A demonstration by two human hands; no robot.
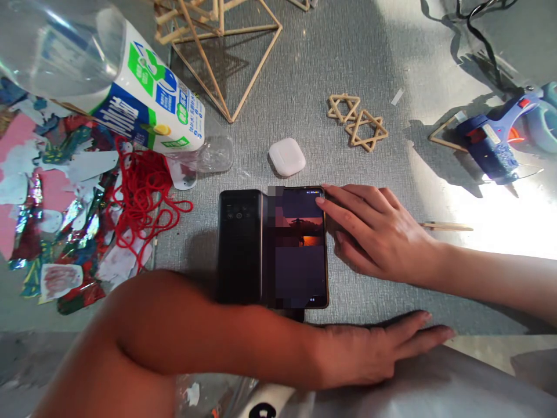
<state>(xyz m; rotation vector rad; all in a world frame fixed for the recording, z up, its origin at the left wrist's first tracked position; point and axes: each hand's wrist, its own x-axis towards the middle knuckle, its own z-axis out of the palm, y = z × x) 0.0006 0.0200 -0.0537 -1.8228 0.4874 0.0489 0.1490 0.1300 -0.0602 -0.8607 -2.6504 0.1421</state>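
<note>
A smartphone [300, 273] lies on the grey table, its lit screen showing a dark sunset picture, partly pixelated. My right hand [374, 232] rests flat beside it, index fingertip at the screen's upper right corner and fingers stretched out. Left of the phone sits a black, flat rectangular device [239, 249] with small round marks; its kind I cannot make out. My left forearm crosses in front of both and covers the device's lower end. Along the table's near edge my left hand [374, 354] lies with fingers extended, holding nothing. A white earbud case [287, 157] is behind the phone.
A large plastic bottle [148, 87] lies at left, near red cord [143, 191] and colourful scraps [52, 191]. Wooden stick frames [256, 75] stand behind. Two small wooden stars [368, 130] lie right of centre. A blue glue gun [491, 139] with cable is at right.
</note>
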